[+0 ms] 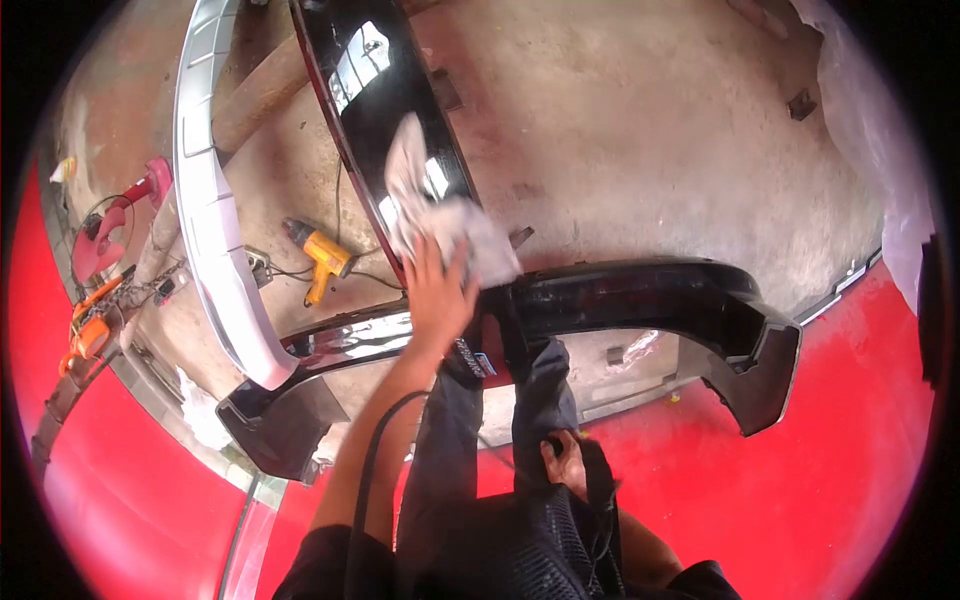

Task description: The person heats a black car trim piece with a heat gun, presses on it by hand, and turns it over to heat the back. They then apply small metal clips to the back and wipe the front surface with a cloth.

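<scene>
My left hand lies with its fingers spread on a pale grey cloth, pressing it onto a long glossy black panel. The cloth is bunched and a little blurred. Across the panel's near end runs a black car bumper, its ends curving toward me. Close to my right leg is my right hand, its fingers curled against dark fabric; what they grip, if anything, cannot be made out. A label with lettering shows at the panel's near end, between my legs.
A white and silver bumper trim stands left of the panel. Between them a yellow heat gun lies with its cord. Farther left are a pink fan and an orange tool. Clear plastic sheeting hangs at right; the near floor is red.
</scene>
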The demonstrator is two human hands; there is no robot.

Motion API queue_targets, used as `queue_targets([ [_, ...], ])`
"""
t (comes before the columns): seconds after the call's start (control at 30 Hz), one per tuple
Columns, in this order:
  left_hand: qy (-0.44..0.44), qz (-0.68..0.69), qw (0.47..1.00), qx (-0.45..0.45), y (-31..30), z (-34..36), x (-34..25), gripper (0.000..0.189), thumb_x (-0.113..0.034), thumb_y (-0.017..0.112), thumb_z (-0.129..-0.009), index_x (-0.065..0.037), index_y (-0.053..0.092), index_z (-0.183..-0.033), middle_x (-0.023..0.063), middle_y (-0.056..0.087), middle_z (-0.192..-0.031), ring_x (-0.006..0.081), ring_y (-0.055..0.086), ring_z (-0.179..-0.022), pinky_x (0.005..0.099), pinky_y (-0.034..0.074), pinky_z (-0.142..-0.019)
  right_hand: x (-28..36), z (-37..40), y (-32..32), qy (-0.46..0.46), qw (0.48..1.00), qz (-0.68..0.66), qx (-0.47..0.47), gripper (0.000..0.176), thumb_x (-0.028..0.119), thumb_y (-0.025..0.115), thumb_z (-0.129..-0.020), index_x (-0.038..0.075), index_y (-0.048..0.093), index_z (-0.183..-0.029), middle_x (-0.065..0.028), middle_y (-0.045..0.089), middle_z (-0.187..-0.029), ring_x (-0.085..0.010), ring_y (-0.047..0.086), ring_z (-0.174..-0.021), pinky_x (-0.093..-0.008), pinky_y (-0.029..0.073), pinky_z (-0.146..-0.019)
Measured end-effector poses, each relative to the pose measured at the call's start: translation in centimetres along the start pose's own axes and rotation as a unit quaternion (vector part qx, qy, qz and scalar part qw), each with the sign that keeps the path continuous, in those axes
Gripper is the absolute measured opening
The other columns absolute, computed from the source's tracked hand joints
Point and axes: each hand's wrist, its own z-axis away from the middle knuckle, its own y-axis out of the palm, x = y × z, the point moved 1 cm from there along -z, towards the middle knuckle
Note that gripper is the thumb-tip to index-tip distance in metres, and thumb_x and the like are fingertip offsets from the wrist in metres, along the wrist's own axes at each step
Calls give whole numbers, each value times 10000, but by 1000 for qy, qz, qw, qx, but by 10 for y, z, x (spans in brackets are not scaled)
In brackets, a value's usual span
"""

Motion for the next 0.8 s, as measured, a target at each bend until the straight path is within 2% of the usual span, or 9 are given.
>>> queue_targets([
  [0.1, 66, 39, 990, 115, 32, 92, -14, 606, -437, 718, -882, -142, 608, -1400, 291, 398, -1511, 477, 245, -1503, 664, 179, -1197, -49, -9, 31, -3, 1000, 4, -4, 296, 234, 668, -900, 68, 706, -1142, -182, 659, -1155, -403, 606, -1130, -475, 502, -972],
  [0.2, 74, 46, 989, 115, 38, 107, -9, 522, -432, 721, -877, -111, 691, -1288, 238, 367, -1576, 421, 272, -1509, 659, 168, -1204, -11, 1, 3, -83, 996, -8, -31, 269, 198, 660, -894, 69, 706, -1125, -186, 661, -1140, -404, 612, -1117, -470, 507, -963],
  [0.33, 67, -27, 996, 61, 5, 18, 26, 556, -534, 555, -980, -142, 656, -1361, 217, 365, -1604, 388, 214, -1546, 612, 103, -1241, 19, 2, -11, -56, 998, 1, -15, 323, 301, 655, -936, 27, 684, -1104, -244, 671, -1123, -458, 612, -1080, -514, 498, -942],
  [0.37, 76, -45, 996, 20, -10, -15, 35, 571, -531, 563, -976, -158, 622, -1404, 210, 359, -1610, 385, 210, -1548, 593, 106, -1248, 5, -2, -1, -45, 999, -4, 5, 340, 311, 652, -931, 36, 686, -1127, -253, 659, -1169, -469, 593, -1131, -522, 473, -1001],
  [0.43, 90, -84, 991, -57, -36, -86, 52, 610, -521, 581, -968, -189, 541, -1479, 206, 347, -1618, 390, 225, -1543, 574, 157, -1246, 11, -1, -1, -32, 999, 13, 14, 350, 324, 651, -931, 39, 687, -1132, -251, 659, -1172, -472, 590, -1139, -520, 471, -1007],
  [0.57, 51, -109, 988, -101, -87, -193, 65, 673, -546, 545, -985, -223, 414, -1561, 190, 302, -1649, 390, 299, -1516, 578, 259, -1215, 1, 1, 13, -26, 999, 34, -5, 312, 299, 661, -912, 72, 700, -1121, -211, 665, -1147, -433, 612, -1114, -500, 491, -965],
  [0.67, -11, -81, 993, -82, -90, -208, 60, 705, -553, 537, -987, -226, 369, -1588, 203, 283, -1653, 398, 289, -1519, 593, 256, -1213, -45, -6, 50, -35, 997, 67, -29, 262, 244, 660, -906, 93, 707, -1115, -176, 653, -1127, -398, 628, -1085, -489, 509, -909],
  [0.73, -16, -74, 991, -109, -69, -183, 53, 729, -557, 548, -977, -223, 357, -1596, 229, 267, -1652, 421, 274, -1521, 622, 233, -1210, -116, -16, 101, -29, 993, -35, -112, 347, 320, 755, -820, 97, 724, -1084, -215, 687, -1116, -425, 637, -1087, -494, 512, -950],
  [0.8, -1, -73, 990, -121, -58, -165, 53, 768, -574, 568, -960, -226, 342, -1606, 249, 250, -1652, 446, 249, -1525, 652, 198, -1208, -9, -3, 31, -11, 1000, 25, -9, 399, 333, 753, -841, 91, 712, -1155, -220, 685, -1178, -342, 637, -1169, -470, 464, -1050],
])
